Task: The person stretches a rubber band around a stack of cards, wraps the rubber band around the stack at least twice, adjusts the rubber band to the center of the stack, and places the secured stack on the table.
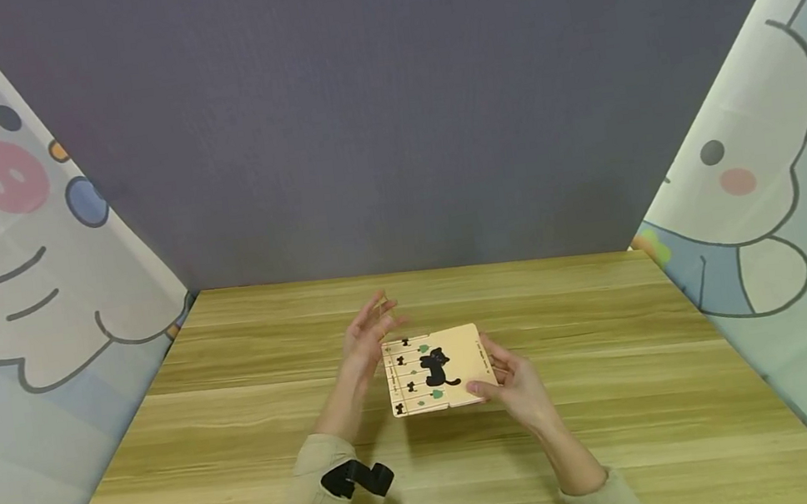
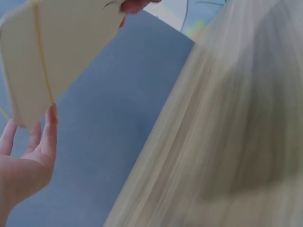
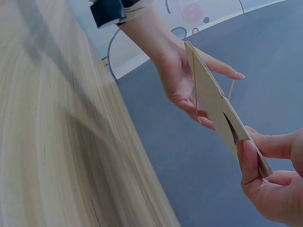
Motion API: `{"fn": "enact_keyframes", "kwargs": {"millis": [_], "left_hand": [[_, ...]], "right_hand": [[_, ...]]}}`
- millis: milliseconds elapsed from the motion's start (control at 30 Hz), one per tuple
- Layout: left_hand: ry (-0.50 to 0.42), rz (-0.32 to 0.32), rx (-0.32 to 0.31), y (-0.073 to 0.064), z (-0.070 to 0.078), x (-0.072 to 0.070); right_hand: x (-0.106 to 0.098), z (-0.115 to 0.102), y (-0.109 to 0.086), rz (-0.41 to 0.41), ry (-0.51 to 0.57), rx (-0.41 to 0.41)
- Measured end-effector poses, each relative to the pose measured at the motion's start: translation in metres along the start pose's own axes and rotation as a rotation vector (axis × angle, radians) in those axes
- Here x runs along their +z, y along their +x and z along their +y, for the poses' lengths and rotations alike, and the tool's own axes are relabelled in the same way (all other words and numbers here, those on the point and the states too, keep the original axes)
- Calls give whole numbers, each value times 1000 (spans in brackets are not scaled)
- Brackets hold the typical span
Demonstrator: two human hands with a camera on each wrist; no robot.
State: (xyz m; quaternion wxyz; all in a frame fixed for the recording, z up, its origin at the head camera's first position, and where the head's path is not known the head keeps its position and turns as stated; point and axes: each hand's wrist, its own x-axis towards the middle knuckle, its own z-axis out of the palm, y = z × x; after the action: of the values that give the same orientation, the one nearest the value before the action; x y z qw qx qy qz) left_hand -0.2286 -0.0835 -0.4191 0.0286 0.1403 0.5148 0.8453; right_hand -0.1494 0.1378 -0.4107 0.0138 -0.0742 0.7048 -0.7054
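Observation:
A cream cardboard booklet (image 1: 464, 347), printed with a black cat, is held tilted above the table. My right hand (image 1: 522, 389) grips its right edge, thumb on the printed face and fingers behind. At the opposite end, my left hand (image 1: 364, 348) has its fingers spread and nearly straight, with a thin yellow rubber band (image 2: 43, 61) stretched across them. In the right wrist view, the rubber band (image 3: 194, 80) runs along the booklet's side to the left fingertips. The booklet (image 3: 210, 94) shows edge-on there, with layers and a dark slit near my right thumb.
Below the hands lies a wood-grain table (image 1: 245, 439). A dark grey panel (image 1: 387, 119) rises behind its far edge, and cartoon-printed sheets (image 1: 747, 159) stand along both sides. Black wrist mounts (image 1: 356, 478) sit on the sleeves.

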Motion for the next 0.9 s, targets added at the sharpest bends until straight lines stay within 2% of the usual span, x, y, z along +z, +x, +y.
{"fn": "enact_keyframes", "kwargs": {"millis": [33, 200, 333, 533, 900], "left_hand": [[-29, -3, -16, 1, 3, 0], [-31, 7, -108, 9, 16, 0], [-32, 20, -146, 13, 20, 1], [-11, 86, -192, 17, 24, 7], [-59, 223, -307, 25, 31, 12]], "right_hand": [[0, 1, 0, -4, -3, -5], [-1, 3, 0, 14, 19, 33], [0, 4, 0, 36, 22, 42], [2, 5, -1, 60, 8, 29], [5, 12, -1, 70, -71, -67]]}}
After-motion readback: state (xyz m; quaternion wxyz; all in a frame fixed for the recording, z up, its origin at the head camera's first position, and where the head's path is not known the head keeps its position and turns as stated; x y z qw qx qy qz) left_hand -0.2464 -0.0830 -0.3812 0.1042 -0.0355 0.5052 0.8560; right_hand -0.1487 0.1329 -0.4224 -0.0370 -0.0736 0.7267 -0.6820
